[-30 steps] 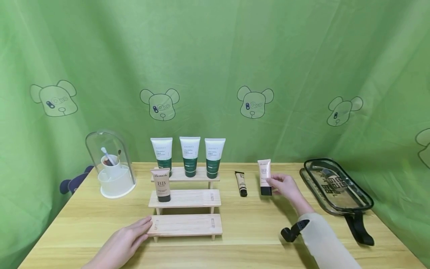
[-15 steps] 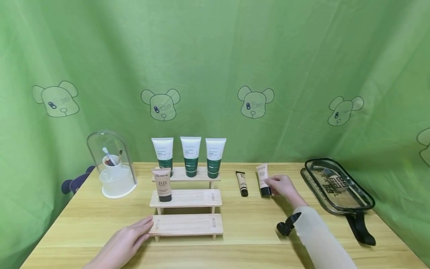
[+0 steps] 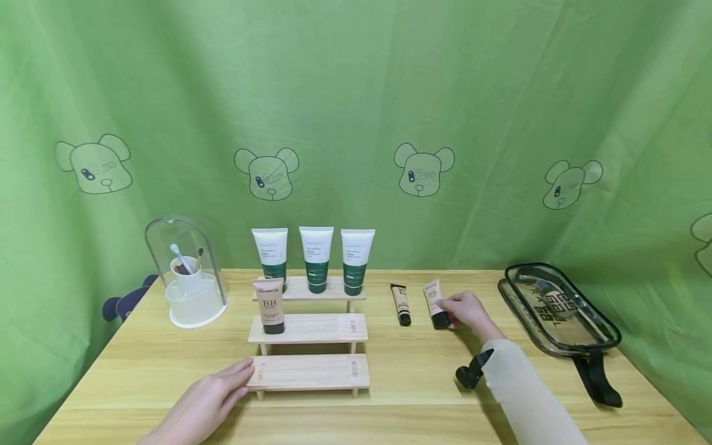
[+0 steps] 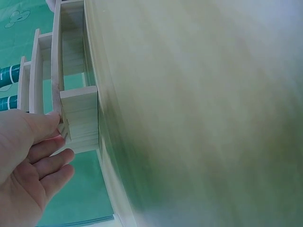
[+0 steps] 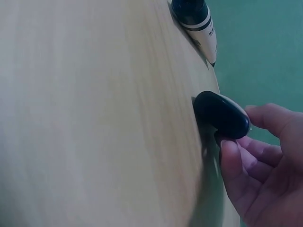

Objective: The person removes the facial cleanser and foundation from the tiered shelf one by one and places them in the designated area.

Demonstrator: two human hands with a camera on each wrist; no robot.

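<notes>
Through my feed I see a green curtain [image 3: 345,99] with cartoon animal heads [image 3: 425,178]. Below it spreads a wood-grain counter [image 3: 411,377]

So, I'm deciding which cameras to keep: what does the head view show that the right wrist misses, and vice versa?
Only head: the left hand, the rack with three white-green tubes and a BB tube, the brush holder and the pouch.
Only right wrist: the palm side of the right hand, and the cap of the held tube nearly end-on.
Both: that hand, the held tube, the small tube, the table, the curtain.
</notes>
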